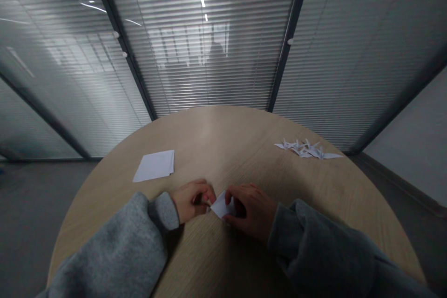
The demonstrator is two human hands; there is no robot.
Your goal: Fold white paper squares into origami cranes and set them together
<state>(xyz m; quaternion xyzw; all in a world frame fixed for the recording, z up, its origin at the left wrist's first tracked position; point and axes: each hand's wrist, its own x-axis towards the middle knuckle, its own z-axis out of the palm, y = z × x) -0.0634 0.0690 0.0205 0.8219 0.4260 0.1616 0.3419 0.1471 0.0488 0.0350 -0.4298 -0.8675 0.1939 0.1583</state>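
Observation:
A small folded piece of white paper lies on the round wooden table between my two hands. My left hand is curled, its fingertips pinching the paper's left corner. My right hand is curled over the paper's right side, fingers pressed down on it. Grey sleeves cover both forearms.
A small stack of white paper sheets lies on the table to the left. Several folded white paper cranes sit in a cluster at the far right. Glass partitions with blinds stand behind the table.

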